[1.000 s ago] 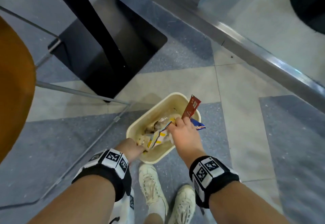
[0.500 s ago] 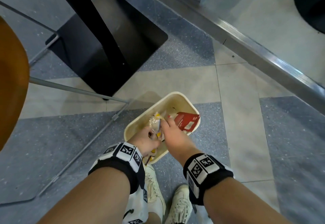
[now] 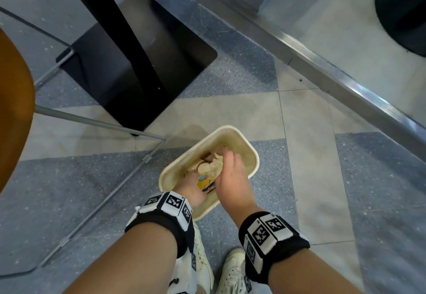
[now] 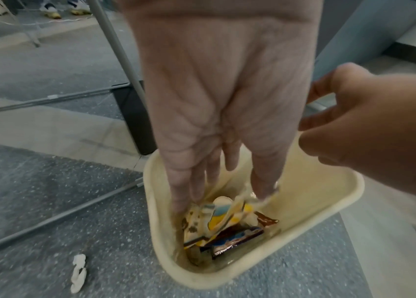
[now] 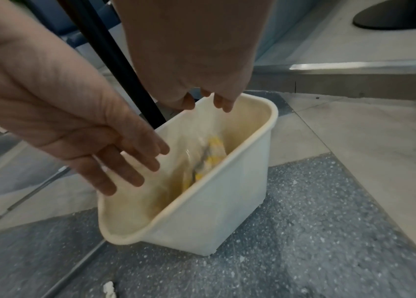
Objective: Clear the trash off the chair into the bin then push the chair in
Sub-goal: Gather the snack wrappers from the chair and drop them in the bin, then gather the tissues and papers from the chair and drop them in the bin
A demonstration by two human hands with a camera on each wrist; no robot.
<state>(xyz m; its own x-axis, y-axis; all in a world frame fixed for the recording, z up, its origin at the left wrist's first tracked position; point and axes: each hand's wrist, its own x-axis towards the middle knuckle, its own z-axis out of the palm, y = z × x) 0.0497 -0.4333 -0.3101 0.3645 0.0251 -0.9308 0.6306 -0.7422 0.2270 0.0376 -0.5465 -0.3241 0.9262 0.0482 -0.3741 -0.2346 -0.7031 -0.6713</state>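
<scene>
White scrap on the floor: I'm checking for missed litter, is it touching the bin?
Apart. The left wrist view shows the white scrap lying on the grey floor, with floor visible between it and the bin.

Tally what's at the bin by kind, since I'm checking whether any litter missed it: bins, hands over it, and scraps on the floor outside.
Cream bin: 1
Hands over the bin: 2, the left hand and the right hand
White scrap on the floor outside: 1
Total: 4

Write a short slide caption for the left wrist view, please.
Left hand with straight fingers reaches into the cream bin above the wrappers.
</scene>
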